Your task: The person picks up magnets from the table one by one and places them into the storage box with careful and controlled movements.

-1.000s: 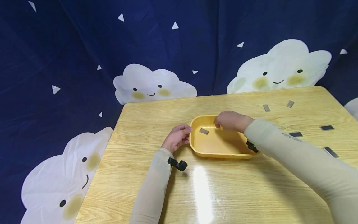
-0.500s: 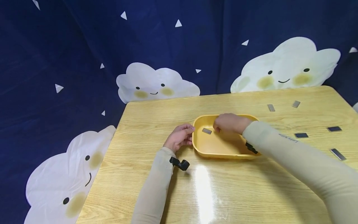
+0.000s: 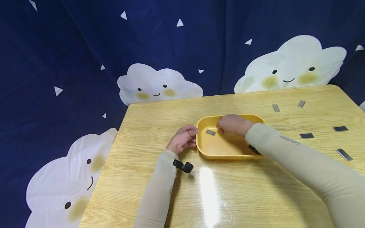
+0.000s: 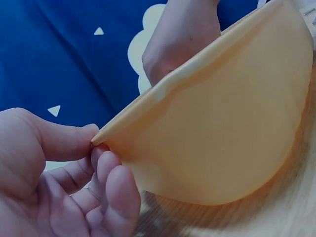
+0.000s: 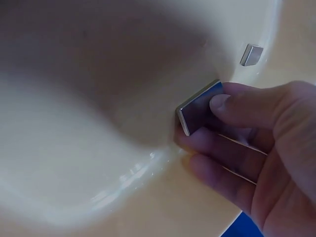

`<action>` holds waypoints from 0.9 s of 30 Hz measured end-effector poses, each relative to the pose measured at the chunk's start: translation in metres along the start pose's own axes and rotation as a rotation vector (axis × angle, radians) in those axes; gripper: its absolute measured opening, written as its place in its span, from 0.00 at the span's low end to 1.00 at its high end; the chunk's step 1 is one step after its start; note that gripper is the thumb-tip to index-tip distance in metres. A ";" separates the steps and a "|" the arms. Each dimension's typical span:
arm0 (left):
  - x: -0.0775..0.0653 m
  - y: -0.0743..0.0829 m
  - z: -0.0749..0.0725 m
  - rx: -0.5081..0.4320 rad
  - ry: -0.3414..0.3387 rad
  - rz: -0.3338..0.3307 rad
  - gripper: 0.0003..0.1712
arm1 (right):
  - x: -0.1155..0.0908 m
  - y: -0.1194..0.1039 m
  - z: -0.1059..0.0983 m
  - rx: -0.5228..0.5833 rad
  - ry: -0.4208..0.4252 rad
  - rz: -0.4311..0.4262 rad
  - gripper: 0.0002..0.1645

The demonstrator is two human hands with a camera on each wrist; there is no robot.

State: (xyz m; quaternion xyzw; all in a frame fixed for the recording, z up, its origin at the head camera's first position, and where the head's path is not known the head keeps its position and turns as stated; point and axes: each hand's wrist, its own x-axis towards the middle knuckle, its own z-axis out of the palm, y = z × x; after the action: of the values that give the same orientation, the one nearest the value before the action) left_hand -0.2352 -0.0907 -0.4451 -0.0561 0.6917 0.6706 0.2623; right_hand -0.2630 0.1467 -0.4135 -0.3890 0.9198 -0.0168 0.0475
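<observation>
A yellow plastic tray (image 3: 222, 156) with rounded corners sits on the wooden table. At its left end my left hand (image 3: 182, 139) pinches the rim between thumb and fingers, as the left wrist view also shows. My right hand (image 3: 232, 124) reaches down inside the tray. In the right wrist view its thumb and fingers hold a flat, shiny metal rectangular block (image 5: 200, 106) close over the tray floor. A second metal block (image 3: 210, 132) lies in the tray, left of the right hand. From the head view the held block is hidden by the hand.
Several similar flat blocks lie on the table right of the tray: two grey ones, one a grey block (image 3: 301, 103) at the back, and darker ones, such as a dark block (image 3: 340, 129). A blue cloud-patterned curtain (image 3: 216, 47) hangs behind the table (image 3: 148, 126).
My right hand has gone slightly lower into the tray. The left hand keeps its pinch on the rim, and the view has shifted a little.
</observation>
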 end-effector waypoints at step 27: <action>0.000 0.004 0.001 0.014 0.004 -0.002 0.05 | -0.003 -0.001 -0.003 -0.101 0.047 -0.005 0.10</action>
State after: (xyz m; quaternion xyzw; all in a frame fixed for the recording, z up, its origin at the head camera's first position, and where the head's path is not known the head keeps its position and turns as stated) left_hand -0.2363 -0.0896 -0.4417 -0.0560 0.6968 0.6654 0.2619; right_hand -0.2606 0.1478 -0.4106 -0.3929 0.9193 0.0204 0.0063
